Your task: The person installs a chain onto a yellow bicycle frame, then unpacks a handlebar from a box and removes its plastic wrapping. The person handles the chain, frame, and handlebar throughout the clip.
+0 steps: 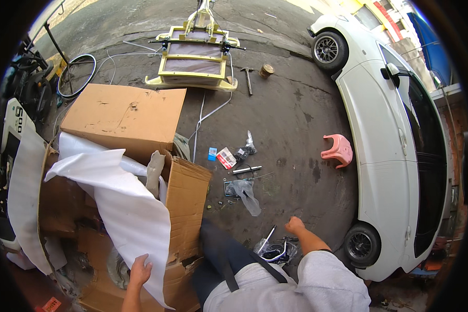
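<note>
My left hand (141,270) rests at the edge of a white foam sheet (140,210) that drapes over an open cardboard box (189,189). The fingers point away from me and the thumb stands apart; whether they pinch the sheet is not visible. A grey wrapped piece (155,173) sticks up beside the sheet inside the box. Out to my right, my right hand (295,225) hangs above the ground with curled fingers and nothing visible in it. Metal tube parts in clear plastic (275,249) lie on the ground just below it.
A white car (382,136) stands along the right, with a pink plastic stool (338,151) beside it. Ahead are a yellow metal frame (193,57), a hammer (249,81) and a can (266,71). Small parts, a plastic bag (247,195) and a wheel rim (77,76) lie around.
</note>
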Tool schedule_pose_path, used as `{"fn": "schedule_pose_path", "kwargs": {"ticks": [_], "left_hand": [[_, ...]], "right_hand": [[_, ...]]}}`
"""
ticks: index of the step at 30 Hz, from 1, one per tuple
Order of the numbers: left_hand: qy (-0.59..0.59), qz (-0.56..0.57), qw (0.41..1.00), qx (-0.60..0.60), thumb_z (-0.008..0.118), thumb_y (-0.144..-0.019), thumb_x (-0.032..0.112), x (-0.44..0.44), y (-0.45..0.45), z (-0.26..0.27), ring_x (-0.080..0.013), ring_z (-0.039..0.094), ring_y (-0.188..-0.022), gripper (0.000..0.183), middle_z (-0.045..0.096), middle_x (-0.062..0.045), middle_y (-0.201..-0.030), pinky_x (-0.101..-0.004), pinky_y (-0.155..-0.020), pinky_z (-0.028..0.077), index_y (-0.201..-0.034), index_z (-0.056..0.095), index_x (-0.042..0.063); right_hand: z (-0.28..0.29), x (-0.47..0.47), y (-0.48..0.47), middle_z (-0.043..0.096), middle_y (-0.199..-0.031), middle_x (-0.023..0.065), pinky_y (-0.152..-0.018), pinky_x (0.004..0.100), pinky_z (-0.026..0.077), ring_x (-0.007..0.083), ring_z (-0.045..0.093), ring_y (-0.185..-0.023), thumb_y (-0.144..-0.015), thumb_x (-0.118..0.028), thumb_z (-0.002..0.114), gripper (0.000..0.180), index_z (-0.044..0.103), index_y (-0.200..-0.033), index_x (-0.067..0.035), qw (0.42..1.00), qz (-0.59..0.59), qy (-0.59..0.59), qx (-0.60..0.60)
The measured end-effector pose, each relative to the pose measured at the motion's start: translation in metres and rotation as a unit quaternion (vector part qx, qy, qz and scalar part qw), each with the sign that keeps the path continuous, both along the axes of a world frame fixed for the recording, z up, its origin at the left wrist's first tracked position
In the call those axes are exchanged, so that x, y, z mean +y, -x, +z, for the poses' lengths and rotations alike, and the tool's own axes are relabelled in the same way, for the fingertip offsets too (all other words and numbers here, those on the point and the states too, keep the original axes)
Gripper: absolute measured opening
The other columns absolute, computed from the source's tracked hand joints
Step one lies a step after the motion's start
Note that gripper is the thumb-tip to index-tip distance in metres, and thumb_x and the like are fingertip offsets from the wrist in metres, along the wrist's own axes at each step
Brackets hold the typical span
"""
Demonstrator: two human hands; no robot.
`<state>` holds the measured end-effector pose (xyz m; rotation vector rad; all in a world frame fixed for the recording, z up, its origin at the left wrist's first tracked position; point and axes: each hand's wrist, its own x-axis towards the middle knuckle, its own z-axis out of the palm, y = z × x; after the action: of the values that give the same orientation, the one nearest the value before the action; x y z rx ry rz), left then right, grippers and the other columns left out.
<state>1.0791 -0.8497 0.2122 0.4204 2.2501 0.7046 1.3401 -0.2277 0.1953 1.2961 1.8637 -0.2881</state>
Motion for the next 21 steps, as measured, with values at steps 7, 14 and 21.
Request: {"fn": "schedule_pose_path", "kwargs": {"ticks": [7,14,21], "left_hand": [[0.047,0.278,0.959,-0.015,0.063,-0.085,0.019,-0.069,-0.153,0.131,-0.0401,0.059,-0.103,0.038,0.062,-0.021,-0.114,-0.0426,-0.09,0.048,-0.12,0.06,0.002],[0.077,0.701,0.707,-0.057,0.056,-0.094,0.021,-0.049,-0.47,0.176,-0.0179,0.061,-0.092,0.032,0.066,-0.009,-0.101,-0.0318,-0.08,0.048,-0.116,0.061,-0.001],[0.083,0.802,0.428,-0.408,0.059,-0.087,0.023,0.18,-0.665,0.137,-0.0213,0.059,-0.067,0.02,0.064,-0.008,-0.078,-0.0369,-0.061,0.049,-0.096,0.068,0.007]], "right_hand": [[-0.013,-0.047,0.02,0.066,-0.108,0.0226,-0.092,0.0432,0.048,0.0394,0.061,-0.105,-0.077,-0.038,0.065,0.046,0.068,-0.107,-0.004,0.962,0.174,0.176,0.114],[0.053,-0.146,0.162,0.066,-0.094,0.0046,-0.066,0.0251,0.047,0.0112,0.06,-0.078,-0.09,-0.024,0.06,0.039,0.059,-0.121,0.001,0.845,0.119,0.414,0.317],[0.041,-0.147,0.151,0.067,-0.087,0.0075,-0.06,0.0268,0.046,0.0129,0.059,-0.068,-0.087,-0.022,0.062,0.033,0.063,-0.111,0.002,0.842,0.399,0.341,0.121]]}}
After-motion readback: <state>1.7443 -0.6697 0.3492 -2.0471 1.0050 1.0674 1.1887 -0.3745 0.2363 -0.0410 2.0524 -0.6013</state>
